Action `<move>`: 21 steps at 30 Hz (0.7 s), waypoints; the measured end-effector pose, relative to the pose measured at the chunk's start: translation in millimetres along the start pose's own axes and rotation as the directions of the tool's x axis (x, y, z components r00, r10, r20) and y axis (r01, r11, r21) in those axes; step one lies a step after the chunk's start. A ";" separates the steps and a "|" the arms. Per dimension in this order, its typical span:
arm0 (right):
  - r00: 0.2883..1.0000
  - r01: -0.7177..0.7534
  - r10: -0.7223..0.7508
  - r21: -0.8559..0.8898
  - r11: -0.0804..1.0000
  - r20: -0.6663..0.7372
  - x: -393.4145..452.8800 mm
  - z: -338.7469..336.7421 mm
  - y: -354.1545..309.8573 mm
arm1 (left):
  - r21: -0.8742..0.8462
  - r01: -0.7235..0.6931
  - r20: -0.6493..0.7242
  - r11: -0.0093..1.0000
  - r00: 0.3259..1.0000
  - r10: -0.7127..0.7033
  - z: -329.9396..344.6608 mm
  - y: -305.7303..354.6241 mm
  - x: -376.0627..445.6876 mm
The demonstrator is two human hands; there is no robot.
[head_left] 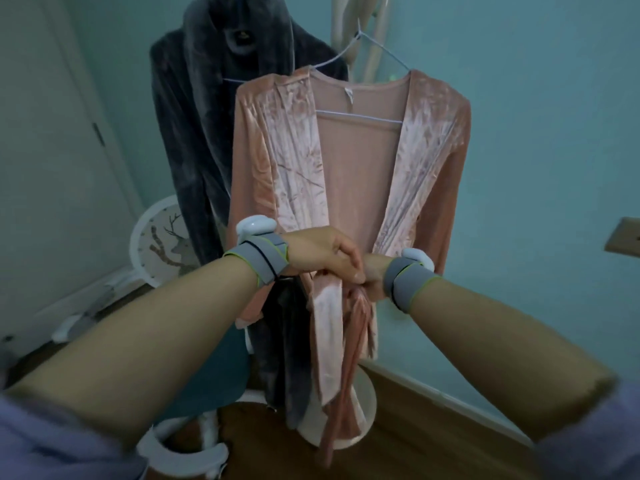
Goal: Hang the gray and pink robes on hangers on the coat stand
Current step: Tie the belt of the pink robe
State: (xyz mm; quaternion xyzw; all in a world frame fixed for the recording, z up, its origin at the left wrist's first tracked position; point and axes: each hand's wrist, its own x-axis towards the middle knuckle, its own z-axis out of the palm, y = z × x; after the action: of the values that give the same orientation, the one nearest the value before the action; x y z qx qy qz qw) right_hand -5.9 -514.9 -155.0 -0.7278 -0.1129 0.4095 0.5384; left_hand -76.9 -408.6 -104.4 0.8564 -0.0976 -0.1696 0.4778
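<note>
With both hands, left hand (323, 252) and right hand (372, 277), clenched on the pink robe (360, 174) belt (355, 299), draw the knot snug directly below them.

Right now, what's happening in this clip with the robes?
Both robes are already up on the coat stand: the gray robe hangs behind, the pink robe in front on a wire hanger. The person's left hand and right hand meet at the pink robe's waist, gripping its belt, apparently tying it. Whether a knot is finished is hidden by the hands.
</note>
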 end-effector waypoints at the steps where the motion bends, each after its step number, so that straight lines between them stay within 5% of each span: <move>1: 0.999 0.022 -0.023 -0.023 0.999 -0.048 0.5 -1.1 -1.5 | -0.045 0.016 0.030 0.999 0.999 -0.015 0.9 -5.3 0.6; 5: 0.988 0.107 -0.106 0.004 0.994 -0.114 3.8 -7.5 -10.1 | -0.194 0.232 0.024 0.953 0.973 -0.231 -6.4 -38.3 3.8; 8: 0.982 0.153 -0.149 0.028 0.988 -0.115 2.6 -19.7 -18.3 | -0.047 0.486 -0.108 0.873 0.866 -0.488 -7.2 -68.2 17.2; 10: 0.979 0.192 -0.189 0.031 0.981 -0.071 -1.4 -27.0 -25.3 | -0.181 0.552 -0.103 0.814 0.812 -0.574 -0.1 -82.1 31.6; 14: 0.967 0.252 -0.252 -0.017 0.968 0.030 -14.6 -32.5 -31.9 | -0.647 0.445 -0.050 0.619 0.786 -0.616 13.6 -88.1 60.8; 19: 0.955 0.264 -0.247 -0.098 0.959 0.162 -31.5 -45.8 -27.4 | -0.875 0.242 -0.086 0.419 0.774 -0.627 20.8 -82.3 82.4; 21: 0.971 0.230 -0.216 -0.148 0.962 0.107 -32.1 -56.6 -19.6 | -0.947 0.096 -0.111 0.308 0.799 -0.590 17.2 -76.7 87.5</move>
State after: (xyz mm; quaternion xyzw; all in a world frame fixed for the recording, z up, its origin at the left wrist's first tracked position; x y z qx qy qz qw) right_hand 19.6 -565.7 -117.8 -0.7320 -0.2507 0.3683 0.5154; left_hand -2.4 -410.7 -195.3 0.4643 0.3144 -0.0964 0.8224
